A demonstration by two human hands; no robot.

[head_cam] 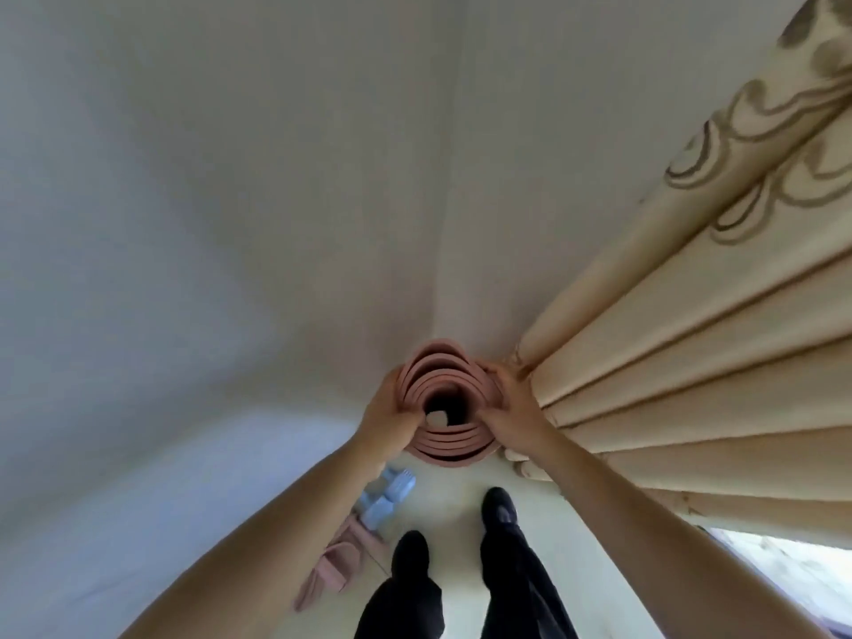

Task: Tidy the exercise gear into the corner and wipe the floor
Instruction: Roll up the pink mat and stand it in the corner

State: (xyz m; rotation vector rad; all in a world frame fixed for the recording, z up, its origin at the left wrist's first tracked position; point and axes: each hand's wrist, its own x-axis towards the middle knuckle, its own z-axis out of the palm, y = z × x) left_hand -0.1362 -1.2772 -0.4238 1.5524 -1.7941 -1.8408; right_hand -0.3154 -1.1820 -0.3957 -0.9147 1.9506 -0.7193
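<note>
A rolled pink exercise mat stands on end in the corner where two white walls meet, and I look down into its hollow core. My left hand grips the roll's left side with fingers curled over the rim. My right hand presses against its right side. Light blue dumbbells lie on the floor by the left wall. Pink resistance gear lies beside them, closer to me.
A cream curtain with a brown swirl pattern hangs right of the mat and touches my right hand. My feet in dark shoes stand on the pale floor just in front of the mat. A window edge shows at bottom right.
</note>
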